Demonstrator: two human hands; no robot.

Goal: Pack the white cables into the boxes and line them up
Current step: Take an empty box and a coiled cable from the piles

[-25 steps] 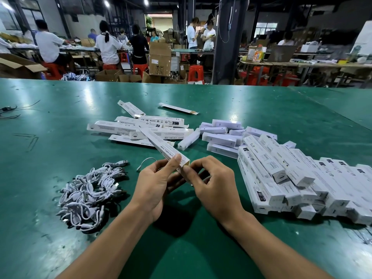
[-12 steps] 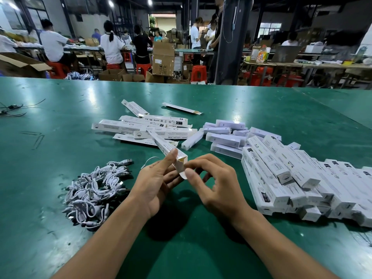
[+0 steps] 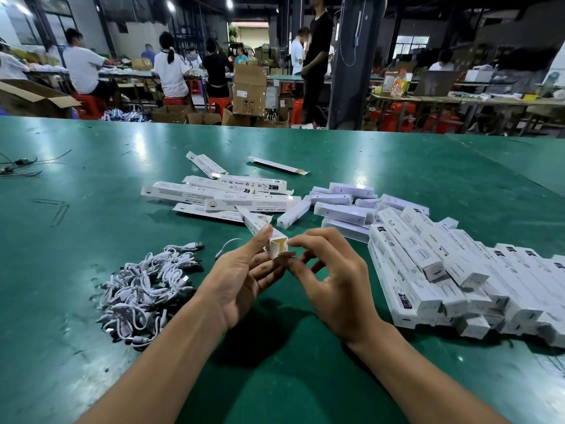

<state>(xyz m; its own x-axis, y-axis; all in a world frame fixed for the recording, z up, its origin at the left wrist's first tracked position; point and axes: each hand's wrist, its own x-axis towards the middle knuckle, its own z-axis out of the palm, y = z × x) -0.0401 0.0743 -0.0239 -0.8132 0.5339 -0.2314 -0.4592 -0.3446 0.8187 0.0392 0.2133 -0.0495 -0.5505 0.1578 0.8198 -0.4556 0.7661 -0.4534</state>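
Green tabletop (image 3: 91, 377), workshop behind. Centre frame: left hand (image 3: 241, 280) grips box (image 3: 249, 218); right hand (image 3: 336, 286) pinches its end flap. Step: opening box. Next, likely: fetch one from cables (image 3: 146, 289), lower left.

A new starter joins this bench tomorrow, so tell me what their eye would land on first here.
Dead centre, the left hand and right hand hold a narrow white box with its near end open. A tangled heap of white cables lies to the left on the green table. A long bank of stacked white boxes fills the right.
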